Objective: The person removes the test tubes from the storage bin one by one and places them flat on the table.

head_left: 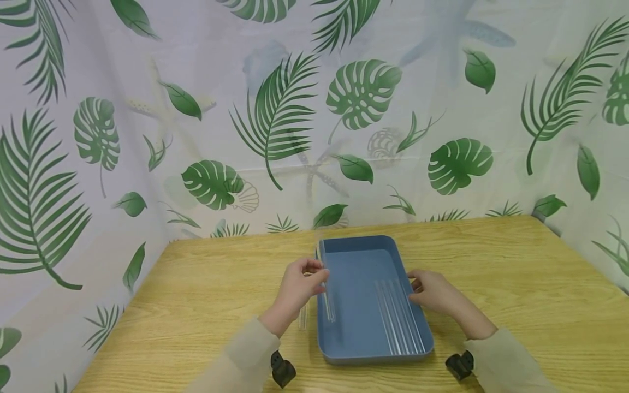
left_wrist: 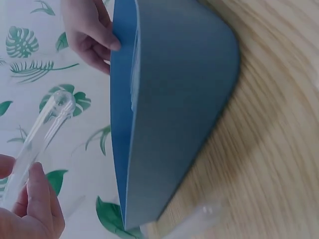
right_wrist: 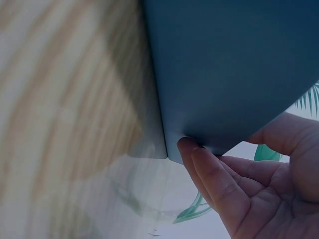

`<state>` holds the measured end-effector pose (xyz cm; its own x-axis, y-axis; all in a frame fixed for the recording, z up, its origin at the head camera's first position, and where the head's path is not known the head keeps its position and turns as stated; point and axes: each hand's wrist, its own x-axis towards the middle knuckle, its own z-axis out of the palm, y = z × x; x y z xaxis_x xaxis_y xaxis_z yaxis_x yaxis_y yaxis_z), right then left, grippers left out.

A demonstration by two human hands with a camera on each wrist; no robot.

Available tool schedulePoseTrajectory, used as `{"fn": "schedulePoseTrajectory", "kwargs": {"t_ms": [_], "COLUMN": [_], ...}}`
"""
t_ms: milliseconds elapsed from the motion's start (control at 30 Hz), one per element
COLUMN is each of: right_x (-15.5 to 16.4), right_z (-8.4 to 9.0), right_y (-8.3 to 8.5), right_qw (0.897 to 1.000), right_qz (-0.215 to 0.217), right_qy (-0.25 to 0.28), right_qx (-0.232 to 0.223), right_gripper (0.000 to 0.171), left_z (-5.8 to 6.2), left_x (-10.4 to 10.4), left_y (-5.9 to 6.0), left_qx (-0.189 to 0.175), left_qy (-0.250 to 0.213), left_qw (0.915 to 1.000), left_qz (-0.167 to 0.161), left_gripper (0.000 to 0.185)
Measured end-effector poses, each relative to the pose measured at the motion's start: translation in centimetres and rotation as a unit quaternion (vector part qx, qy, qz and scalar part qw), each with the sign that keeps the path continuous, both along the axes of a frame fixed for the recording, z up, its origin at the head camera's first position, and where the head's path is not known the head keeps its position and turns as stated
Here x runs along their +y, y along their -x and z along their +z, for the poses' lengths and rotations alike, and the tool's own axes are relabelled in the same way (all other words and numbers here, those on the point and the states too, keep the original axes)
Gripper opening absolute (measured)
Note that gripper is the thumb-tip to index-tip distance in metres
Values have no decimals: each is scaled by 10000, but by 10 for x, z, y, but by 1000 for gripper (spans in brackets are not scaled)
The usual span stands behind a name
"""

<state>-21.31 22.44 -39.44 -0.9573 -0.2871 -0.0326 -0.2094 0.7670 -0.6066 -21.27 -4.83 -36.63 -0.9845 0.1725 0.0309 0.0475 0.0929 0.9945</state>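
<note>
Pinching a clear tube (head_left: 326,295) between left-hand fingers (head_left: 314,278) over the tray (head_left: 363,262).

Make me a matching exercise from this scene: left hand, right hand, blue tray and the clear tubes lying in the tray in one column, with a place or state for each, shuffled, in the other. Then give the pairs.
Things:
1. left hand
2. right hand
3. blue tray
4. clear tubes

Places or states:
A. lying side by side along the tray's right side
B. pinches a clear tube at the tray's left edge
C. sits on the wooden table between the hands
D. fingers touch the tray's right rim

Pairs: 1-B, 2-D, 3-C, 4-A
</note>
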Motion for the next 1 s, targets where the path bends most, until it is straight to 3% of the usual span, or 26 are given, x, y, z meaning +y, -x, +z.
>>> {"fn": "schedulePoseTrajectory", "kwargs": {"t_ms": [400,600,1000], "right_x": [-1,0,0], "right_z": [0,0,1], "right_y": [-1,-2,-2], "right_qw": [9999,10000,9999], "right_qz": [-81,-72,-36], "right_qy": [17,-12,108], "right_qx": [-56,-40,-49], "right_gripper": [46,46,47], "left_z": [-13,-21,-27], "left_x": [-42,-52,-64], "left_y": [4,8,14], "left_qx": [-38,-65,-132], "left_qy": [633,797,1138], "left_qw": [9965,9935,9881], "left_qz": [545,815,1029], "left_gripper": [20,18,18]}}
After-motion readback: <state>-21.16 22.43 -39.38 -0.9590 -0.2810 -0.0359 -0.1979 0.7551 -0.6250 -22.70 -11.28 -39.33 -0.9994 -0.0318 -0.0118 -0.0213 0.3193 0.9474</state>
